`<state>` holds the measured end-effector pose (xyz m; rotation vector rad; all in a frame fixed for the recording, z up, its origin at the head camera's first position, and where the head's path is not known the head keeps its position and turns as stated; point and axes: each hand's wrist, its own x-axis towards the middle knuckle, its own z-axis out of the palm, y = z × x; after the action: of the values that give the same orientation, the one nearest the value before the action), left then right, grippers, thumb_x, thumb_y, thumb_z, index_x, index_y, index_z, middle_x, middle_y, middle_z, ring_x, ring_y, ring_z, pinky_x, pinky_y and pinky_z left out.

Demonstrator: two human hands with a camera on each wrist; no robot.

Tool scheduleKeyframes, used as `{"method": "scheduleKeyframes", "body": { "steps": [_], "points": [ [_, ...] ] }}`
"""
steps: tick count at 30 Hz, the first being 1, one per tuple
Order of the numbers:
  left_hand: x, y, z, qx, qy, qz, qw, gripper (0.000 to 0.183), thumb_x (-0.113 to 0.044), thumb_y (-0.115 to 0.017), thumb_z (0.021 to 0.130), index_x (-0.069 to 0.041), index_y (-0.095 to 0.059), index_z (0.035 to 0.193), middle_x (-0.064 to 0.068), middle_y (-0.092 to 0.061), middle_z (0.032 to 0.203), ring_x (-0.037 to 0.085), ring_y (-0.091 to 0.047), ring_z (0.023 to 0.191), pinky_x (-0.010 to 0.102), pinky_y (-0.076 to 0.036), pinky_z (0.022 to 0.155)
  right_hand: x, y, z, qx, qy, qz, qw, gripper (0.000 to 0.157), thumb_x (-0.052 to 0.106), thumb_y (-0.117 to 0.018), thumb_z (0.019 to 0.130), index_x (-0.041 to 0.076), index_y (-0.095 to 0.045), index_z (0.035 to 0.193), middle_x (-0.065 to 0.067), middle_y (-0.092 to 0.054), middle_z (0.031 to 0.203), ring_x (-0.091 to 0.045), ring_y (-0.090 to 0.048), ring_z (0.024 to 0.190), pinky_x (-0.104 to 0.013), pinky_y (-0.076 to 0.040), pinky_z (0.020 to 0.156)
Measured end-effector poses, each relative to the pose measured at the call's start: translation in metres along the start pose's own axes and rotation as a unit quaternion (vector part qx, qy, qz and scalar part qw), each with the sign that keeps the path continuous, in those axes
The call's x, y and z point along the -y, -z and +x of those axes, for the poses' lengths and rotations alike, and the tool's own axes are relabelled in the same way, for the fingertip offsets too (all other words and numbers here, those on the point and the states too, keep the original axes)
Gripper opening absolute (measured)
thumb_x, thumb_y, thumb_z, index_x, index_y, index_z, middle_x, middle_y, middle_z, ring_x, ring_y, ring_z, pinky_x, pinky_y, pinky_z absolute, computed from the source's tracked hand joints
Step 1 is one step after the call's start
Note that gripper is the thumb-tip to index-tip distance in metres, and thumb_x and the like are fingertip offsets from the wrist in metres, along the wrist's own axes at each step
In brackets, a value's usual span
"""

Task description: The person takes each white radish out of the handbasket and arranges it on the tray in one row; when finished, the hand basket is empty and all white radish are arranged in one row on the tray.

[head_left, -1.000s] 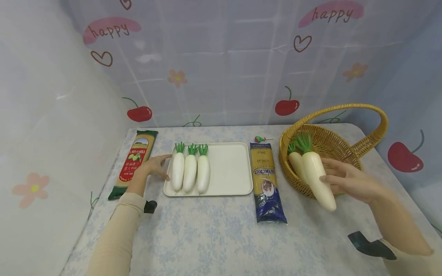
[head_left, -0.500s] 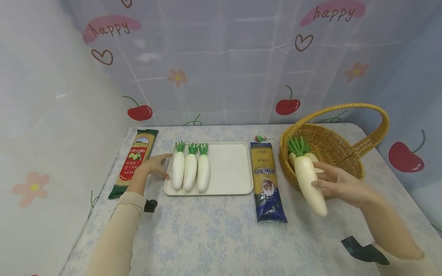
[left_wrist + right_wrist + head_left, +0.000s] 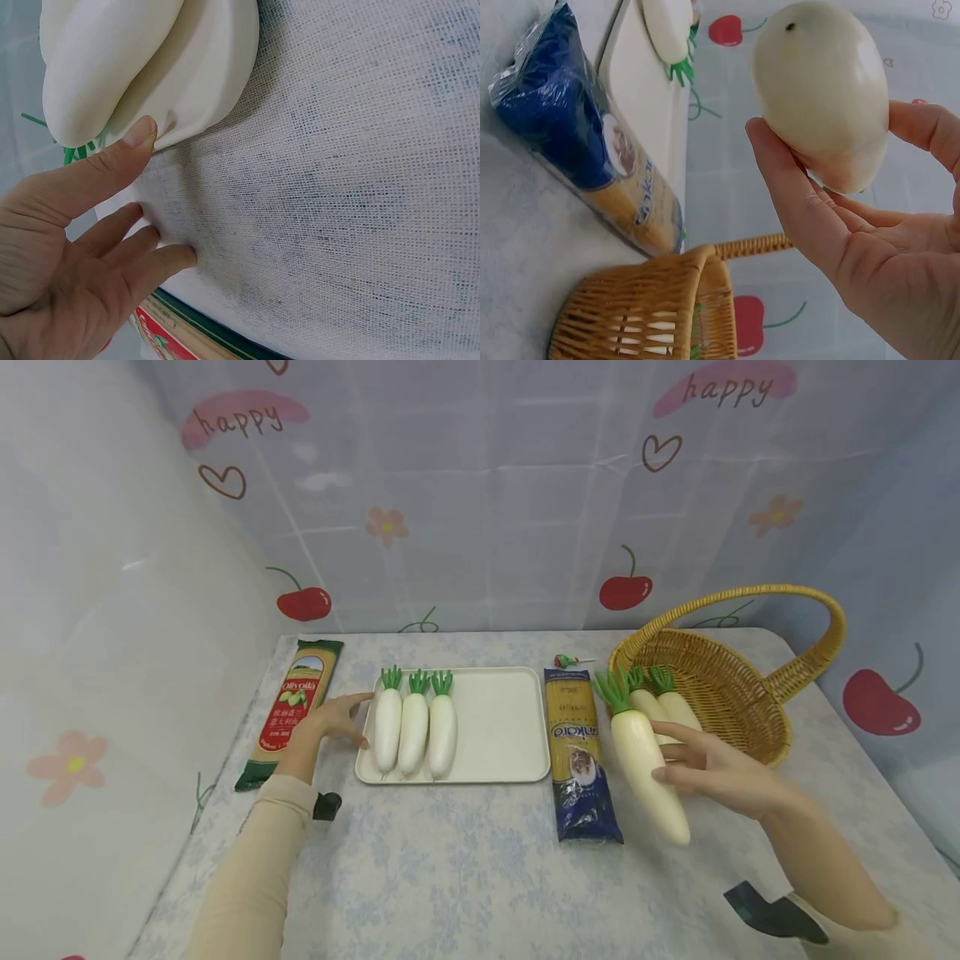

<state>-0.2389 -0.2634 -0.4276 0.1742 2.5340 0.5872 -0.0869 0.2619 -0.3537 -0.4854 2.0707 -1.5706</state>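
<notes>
My right hand (image 3: 712, 768) grips a white radish (image 3: 643, 772) with green leaf stubs, held up in front of the wicker basket (image 3: 738, 689). In the right wrist view the radish (image 3: 821, 82) shows its rounded tip, with fingers and thumb on either side. Two more radishes (image 3: 681, 708) lie in the basket, partly hidden by the held one. My left hand (image 3: 337, 722) is at the left edge of the white tray (image 3: 498, 727), its thumb (image 3: 139, 135) at the rim and its fingers spread. Three radishes (image 3: 412, 733) lie side by side on the tray's left part.
A blue and yellow pasta packet (image 3: 581, 760) lies between tray and basket. Left of the tray is a red and green pasta packet (image 3: 292, 714). A small lollipop (image 3: 567, 660) lies behind the blue packet. The basket's tall handle (image 3: 750, 589) arches over it.
My right hand has moved the radish left and toward me, from over the basket to its front left side, uncovering the radishes inside. My left hand has stayed at the tray's edge.
</notes>
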Motion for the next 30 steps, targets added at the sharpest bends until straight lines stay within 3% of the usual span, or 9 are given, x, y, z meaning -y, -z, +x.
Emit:
{"method": "scheduleKeyframes", "body": {
  "steps": [6,15,24,30],
  "points": [
    [0.0,0.001,0.0,0.004,0.001,0.001,1.0,0.099,-0.018,-0.082,0.07,-0.003,-0.024,0.148,0.032,-0.031,0.144,0.047,-0.03,0.132,0.058,-0.034,0.103,0.005,-0.007,0.012,0.017,0.002,0.015,1.0,0.073,0.007,-0.052,0.094,-0.009,-0.004,0.147,-0.042,-0.034,0.135,-0.011,-0.06,0.107,-0.031,-0.053,0.083],
    [0.002,0.0,0.001,0.006,0.011,0.001,0.9999,0.099,-0.021,-0.082,0.07,-0.004,-0.024,0.149,0.032,-0.031,0.144,0.046,-0.03,0.132,0.058,-0.035,0.103,0.007,-0.016,0.036,0.017,0.015,-0.002,1.0,0.072,0.009,-0.055,0.094,-0.008,-0.01,0.147,-0.038,-0.04,0.134,-0.013,-0.061,0.107,-0.031,-0.051,0.086],
    [0.002,0.0,0.0,0.004,0.006,-0.002,1.0,0.099,-0.019,-0.082,0.07,-0.004,-0.025,0.148,0.032,-0.031,0.144,0.047,-0.03,0.132,0.058,-0.034,0.103,0.006,-0.028,0.06,-0.002,-0.001,0.015,1.0,0.076,0.013,-0.058,0.092,-0.009,-0.01,0.147,-0.037,-0.043,0.133,-0.026,-0.058,0.11,-0.041,-0.052,0.087],
    [0.001,0.001,0.001,0.004,0.01,0.0,0.9999,0.099,-0.02,-0.082,0.07,-0.004,-0.024,0.149,0.032,-0.031,0.144,0.047,-0.03,0.132,0.058,-0.034,0.103,0.005,-0.037,0.078,-0.013,-0.02,0.018,1.0,0.077,0.018,-0.06,0.091,-0.003,-0.013,0.149,-0.032,-0.039,0.139,-0.034,-0.053,0.118,-0.044,-0.051,0.09]
  ]
}}
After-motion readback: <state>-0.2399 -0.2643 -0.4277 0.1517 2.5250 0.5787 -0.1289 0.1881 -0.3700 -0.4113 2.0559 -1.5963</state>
